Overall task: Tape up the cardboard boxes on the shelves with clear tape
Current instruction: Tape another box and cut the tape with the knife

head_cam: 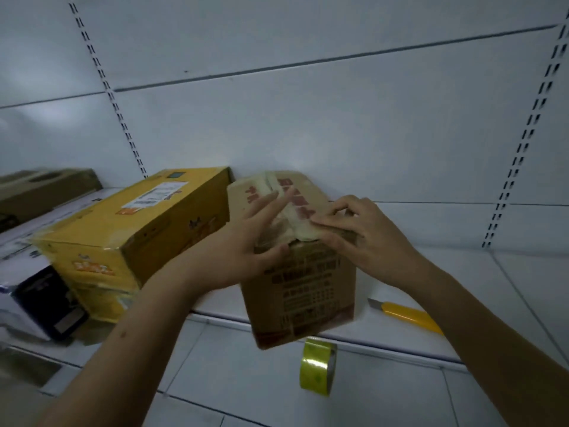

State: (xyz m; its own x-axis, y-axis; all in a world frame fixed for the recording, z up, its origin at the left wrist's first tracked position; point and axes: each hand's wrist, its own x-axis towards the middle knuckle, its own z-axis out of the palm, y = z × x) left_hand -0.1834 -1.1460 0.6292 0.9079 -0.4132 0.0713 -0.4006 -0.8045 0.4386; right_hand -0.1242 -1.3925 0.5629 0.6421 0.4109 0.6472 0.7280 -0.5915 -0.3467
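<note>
Hanging off the front of the brown box, the roll of clear tape dangles below the shelf edge, nearer the right hand than the left hand. The box stands at the shelf's lip directly between both hands, its taped seam running from the near edge toward the back wall. Left fingers lie flat along that seam, thumb on the front face; right fingers, curled, press the tape at the near end. A yellow cutter lies just right.

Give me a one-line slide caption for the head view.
Both hands, left and right, press tape along the top seam of a brown cardboard box; tape roll and yellow cutter wait nearby.
</note>
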